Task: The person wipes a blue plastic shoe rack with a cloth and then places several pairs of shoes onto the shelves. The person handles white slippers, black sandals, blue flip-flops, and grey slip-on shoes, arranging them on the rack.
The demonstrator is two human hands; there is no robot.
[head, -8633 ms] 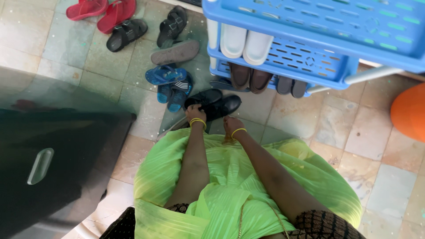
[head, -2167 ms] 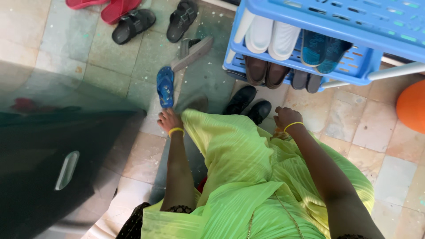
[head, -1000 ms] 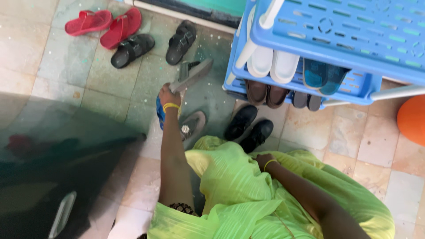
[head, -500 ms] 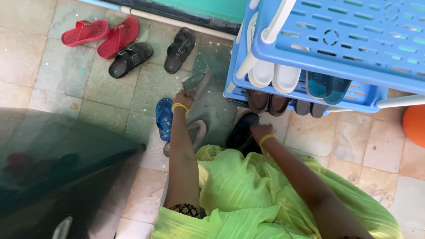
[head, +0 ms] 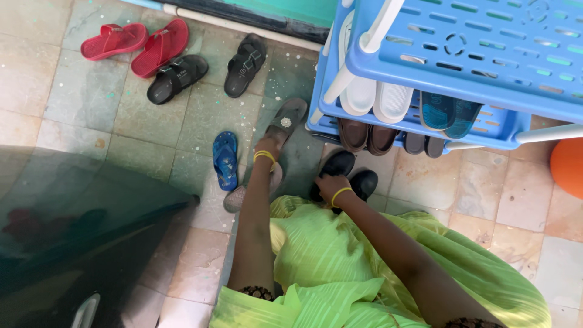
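The left hand [head: 267,147] is gripping the heel of a grey sandal [head: 286,119] with a pale ornament on its strap, fingers closed around it, holding it just in front of the blue shoe rack [head: 486,121]; the sandal's toe is pointing toward the rack's near corner post. A second grey sandal [head: 243,191] is lying on the floor [head: 79,91] under that forearm, partly hidden. The right hand [head: 330,184] is resting on a pair of black shoes [head: 349,173] that are standing just in front of the rack's lowest shelf; whether its fingers are closed on them I cannot tell. A single blue flip-flop [head: 225,159] is lying just left of the left wrist. Farther back, open tile is separating these from black strapped sandals [head: 209,67] and red slippers [head: 136,41] near the wall. On the rack's middle shelf, white slippers [head: 376,100] and teal sandals [head: 449,112] are standing on end; below them, brown shoes [head: 367,133] and dark soles [head: 423,144] are poking out. A dark glossy surface [head: 73,243] is closing off the left side, and an orange object [head: 568,167] is sitting at the right edge.
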